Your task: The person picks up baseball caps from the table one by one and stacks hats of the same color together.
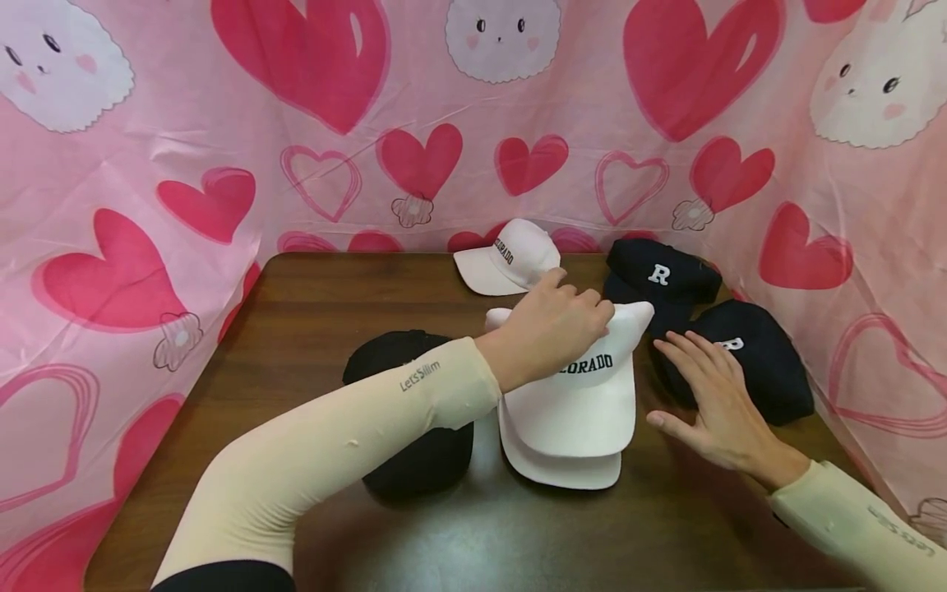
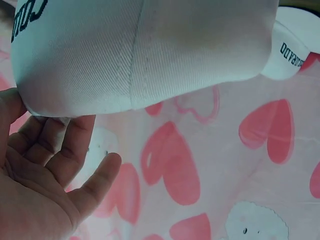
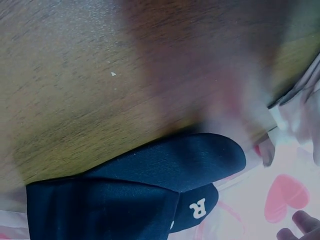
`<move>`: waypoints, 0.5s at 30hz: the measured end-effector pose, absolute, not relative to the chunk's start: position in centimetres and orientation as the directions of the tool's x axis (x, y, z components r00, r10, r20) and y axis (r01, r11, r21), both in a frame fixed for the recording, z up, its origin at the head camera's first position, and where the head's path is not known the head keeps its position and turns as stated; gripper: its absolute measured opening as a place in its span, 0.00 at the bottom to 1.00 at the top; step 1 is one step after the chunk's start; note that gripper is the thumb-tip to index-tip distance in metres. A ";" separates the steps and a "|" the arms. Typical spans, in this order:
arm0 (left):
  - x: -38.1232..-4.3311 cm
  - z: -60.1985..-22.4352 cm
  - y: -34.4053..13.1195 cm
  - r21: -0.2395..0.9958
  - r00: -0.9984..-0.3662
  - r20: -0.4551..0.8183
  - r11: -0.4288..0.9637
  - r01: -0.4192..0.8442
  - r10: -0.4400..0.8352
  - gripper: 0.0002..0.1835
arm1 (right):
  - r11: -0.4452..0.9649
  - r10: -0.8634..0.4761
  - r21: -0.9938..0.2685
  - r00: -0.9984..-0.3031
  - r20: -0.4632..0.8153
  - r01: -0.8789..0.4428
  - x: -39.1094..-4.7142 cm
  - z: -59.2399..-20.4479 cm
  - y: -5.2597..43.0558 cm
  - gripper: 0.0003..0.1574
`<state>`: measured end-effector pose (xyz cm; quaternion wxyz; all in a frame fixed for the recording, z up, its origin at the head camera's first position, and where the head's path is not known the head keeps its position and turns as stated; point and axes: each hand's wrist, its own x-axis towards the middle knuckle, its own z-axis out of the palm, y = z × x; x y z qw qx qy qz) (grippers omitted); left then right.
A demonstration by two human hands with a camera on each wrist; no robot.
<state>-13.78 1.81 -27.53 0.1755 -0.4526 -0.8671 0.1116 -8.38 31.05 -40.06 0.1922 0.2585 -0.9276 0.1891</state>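
Observation:
Two white caps are stacked near the table's middle, one brim over the other. My left hand (image 1: 555, 325) pinches the crown of the upper white cap (image 1: 577, 411), covering part of its lettering. In the left wrist view, the thumb and fingers (image 2: 80, 145) meet that cap's crown, while the little finger stands off it. Below, the brim of the lower white cap (image 1: 562, 473) shows. My right hand (image 1: 710, 411), fingers spread, is beside the front navy cap with a white R (image 1: 773, 362), overlapping it in the head view.
A black cap (image 1: 422, 464) lies left of the stack, partly behind my left forearm. At the back are another white cap (image 1: 510, 259) and another navy R cap (image 1: 658, 275). Pink heart-patterned cloth (image 1: 318, 197) hangs behind and beside the wooden table (image 1: 325, 288).

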 end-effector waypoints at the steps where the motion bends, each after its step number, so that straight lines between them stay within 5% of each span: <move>1: -13.7 -27.8 1.9 -0.353 -0.525 0.200 0.561 0.749 0.827 0.21 | 0.794 -0.407 -0.252 -0.791 0.456 -0.553 -8.4 -40.1 31.1 0.61; 15: -13.0 -31.0 2.6 -0.369 -0.497 0.186 0.529 0.764 0.848 0.20 | 0.777 -0.403 -0.265 -0.775 0.487 -0.570 -8.5 -40.5 31.3 0.61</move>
